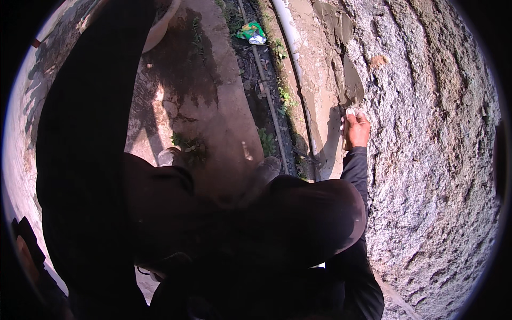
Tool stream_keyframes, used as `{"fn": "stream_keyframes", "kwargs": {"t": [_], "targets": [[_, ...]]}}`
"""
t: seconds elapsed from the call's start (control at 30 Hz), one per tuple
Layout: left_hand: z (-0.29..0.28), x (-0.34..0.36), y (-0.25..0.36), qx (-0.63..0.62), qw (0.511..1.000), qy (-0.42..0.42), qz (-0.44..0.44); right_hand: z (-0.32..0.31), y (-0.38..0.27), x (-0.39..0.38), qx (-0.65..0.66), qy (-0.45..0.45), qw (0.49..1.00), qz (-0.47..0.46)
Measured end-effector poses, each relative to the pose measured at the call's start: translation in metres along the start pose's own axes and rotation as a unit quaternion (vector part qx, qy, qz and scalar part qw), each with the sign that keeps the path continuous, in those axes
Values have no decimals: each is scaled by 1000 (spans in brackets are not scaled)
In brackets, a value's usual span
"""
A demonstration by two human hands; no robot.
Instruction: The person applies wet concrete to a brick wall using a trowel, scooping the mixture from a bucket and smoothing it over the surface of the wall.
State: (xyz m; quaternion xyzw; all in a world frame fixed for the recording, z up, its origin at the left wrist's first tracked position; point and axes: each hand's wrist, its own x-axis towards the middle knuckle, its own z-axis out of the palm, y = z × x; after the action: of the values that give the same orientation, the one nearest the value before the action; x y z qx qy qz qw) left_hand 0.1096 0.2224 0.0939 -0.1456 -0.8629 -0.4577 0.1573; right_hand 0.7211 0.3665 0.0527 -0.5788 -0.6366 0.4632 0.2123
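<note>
My right hand [357,131] is up against the rough wall, at the edge of a smooth band of wet grey mortar [352,80]. Its fingers are curled closed, with pale smears on the tips. Whatever they grip is hidden in shade and too small to make out. A dark sleeve [85,133] of my left arm stretches up the left side to the top edge, where its hand is out of sight. Partly behind that sleeve, a pale round basin [160,29] shows its rim.
The rough wall [432,170] fills the right. A white pipe [288,34] runs along its foot, beside a narrow drain channel with a thin pipe [269,98] and weeds. A green wrapper [251,33] lies there. My shoes [268,169] stand on stained concrete [224,125] near the channel.
</note>
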Motion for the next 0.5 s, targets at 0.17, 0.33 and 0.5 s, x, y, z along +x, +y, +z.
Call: {"fn": "stream_keyframes", "kwargs": {"t": [0.17, 0.33, 0.5], "targets": [[-20, 0, -3, -6, 1000, 17, -18, 21, 9, -59, -26, 100, 989, -108], [-6, 2, 2, -21, 1000, 11, -17, 42, 21, -11, -229, 4, 965, -124], [-6, -4, 4, -42, 999, 16, -27, 11, -16, 6, 45, -27, 997, 60]]}}
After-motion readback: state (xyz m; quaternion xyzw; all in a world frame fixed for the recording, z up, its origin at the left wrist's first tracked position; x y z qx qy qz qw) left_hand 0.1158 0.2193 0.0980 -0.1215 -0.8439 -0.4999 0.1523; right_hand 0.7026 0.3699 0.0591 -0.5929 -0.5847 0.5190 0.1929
